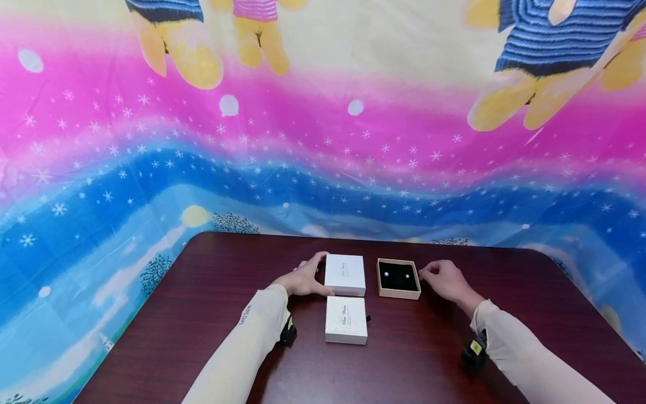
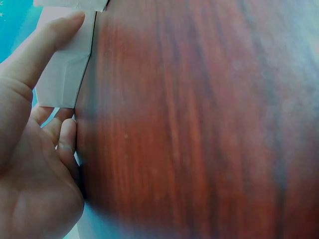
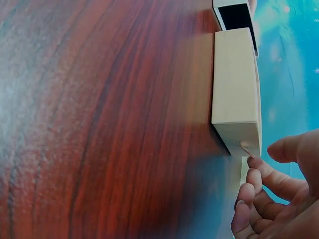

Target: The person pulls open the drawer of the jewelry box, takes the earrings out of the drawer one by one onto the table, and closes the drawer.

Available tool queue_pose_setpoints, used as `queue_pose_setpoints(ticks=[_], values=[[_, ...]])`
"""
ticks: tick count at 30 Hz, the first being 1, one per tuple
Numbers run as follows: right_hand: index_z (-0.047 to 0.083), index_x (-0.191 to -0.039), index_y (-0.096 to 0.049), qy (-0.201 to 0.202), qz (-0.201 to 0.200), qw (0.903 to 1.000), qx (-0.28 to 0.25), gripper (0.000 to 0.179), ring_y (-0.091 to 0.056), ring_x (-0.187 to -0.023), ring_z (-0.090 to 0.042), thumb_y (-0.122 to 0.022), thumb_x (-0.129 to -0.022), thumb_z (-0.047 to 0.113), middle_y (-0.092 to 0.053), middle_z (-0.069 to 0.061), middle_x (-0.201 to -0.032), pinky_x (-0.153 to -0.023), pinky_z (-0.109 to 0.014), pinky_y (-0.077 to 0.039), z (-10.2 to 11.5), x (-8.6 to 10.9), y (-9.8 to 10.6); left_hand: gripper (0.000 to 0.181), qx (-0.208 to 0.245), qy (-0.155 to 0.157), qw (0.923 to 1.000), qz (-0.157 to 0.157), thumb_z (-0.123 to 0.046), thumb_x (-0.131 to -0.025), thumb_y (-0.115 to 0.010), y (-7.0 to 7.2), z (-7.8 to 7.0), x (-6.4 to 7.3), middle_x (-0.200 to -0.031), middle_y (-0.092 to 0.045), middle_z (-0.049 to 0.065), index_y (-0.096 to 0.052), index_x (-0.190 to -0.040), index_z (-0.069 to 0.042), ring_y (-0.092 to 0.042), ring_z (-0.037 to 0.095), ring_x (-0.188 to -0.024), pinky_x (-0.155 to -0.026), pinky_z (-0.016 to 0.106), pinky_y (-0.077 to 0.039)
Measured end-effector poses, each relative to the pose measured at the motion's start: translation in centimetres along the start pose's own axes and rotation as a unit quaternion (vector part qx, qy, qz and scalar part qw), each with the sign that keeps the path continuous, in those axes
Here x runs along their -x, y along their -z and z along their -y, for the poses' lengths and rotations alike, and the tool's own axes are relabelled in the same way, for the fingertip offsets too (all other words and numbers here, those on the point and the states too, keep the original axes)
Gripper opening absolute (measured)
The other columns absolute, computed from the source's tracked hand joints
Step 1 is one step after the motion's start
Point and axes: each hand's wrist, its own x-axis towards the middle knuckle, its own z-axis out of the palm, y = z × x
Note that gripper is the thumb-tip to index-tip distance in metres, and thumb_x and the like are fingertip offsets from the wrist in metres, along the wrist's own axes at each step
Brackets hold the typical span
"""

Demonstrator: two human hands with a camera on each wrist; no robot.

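Observation:
My left hand (image 1: 305,278) grips a white box sleeve (image 1: 345,272), its thumb along the near side and its fingers around the far side. In the right wrist view, the sleeve's end (image 3: 238,17) is open and dark inside. To its right, apart from it, lies a small drawer tray (image 1: 398,294) with a black pad and two pearl-like studs (image 1: 386,274). My right hand (image 1: 446,279) is at the tray's right end. Its index fingertip touches a small pull tab (image 3: 245,148) there, while the thumb stands off and the other fingers curl loosely.
A second white box (image 1: 346,320) with a dark tab on its right side lies just in front of the sleeve. All of it rests on a dark red wooden table (image 1: 202,314). Behind the table hangs a colourful printed cloth (image 1: 313,168).

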Motion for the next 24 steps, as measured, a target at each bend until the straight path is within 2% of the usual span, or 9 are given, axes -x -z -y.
queue_pose_setpoints(ticks=[8, 16, 24], values=[[-0.003, -0.11, -0.073, 0.005, -0.009, 0.9999, 0.002, 0.029, -0.052, -0.078, -0.02, -0.053, -0.102, 0.018, -0.069, -0.025, -0.116, -0.066, -0.034, -0.039, 0.7, -0.2, 0.3, 0.108, 0.0, 0.004, 1.0, 0.001, -0.037, -0.08, -0.086, -0.1, 0.0, 0.0, -0.163, -0.031, 0.014, -0.017, -0.162, -0.024, -0.022, 0.04, -0.152, -0.118, 0.06, -0.027], [-0.003, -0.114, -0.072, 0.004, -0.006, 1.0, -0.003, 0.031, -0.045, -0.064, -0.017, -0.052, -0.102, 0.018, -0.071, -0.018, -0.104, -0.061, -0.033, -0.038, 1.5, -0.2, 0.2, 0.108, -0.003, 0.004, 1.0, -0.001, -0.037, -0.079, -0.086, 0.0, -0.1, 0.0, -0.162, -0.032, 0.014, -0.018, -0.162, -0.023, -0.024, 0.039, -0.151, -0.118, 0.059, -0.027], [-0.002, -0.115, -0.07, 0.014, 0.003, 0.9999, -0.01, 0.029, -0.041, -0.052, -0.014, -0.055, -0.101, 0.018, -0.061, -0.008, -0.076, -0.058, -0.033, -0.039, 2.6, 0.0, -0.2, 0.109, -0.003, 0.004, 1.0, 0.002, -0.038, -0.08, -0.085, 0.0, 0.0, 0.0, -0.163, -0.03, 0.013, -0.016, -0.162, -0.023, -0.023, 0.039, -0.152, -0.118, 0.059, -0.027]])
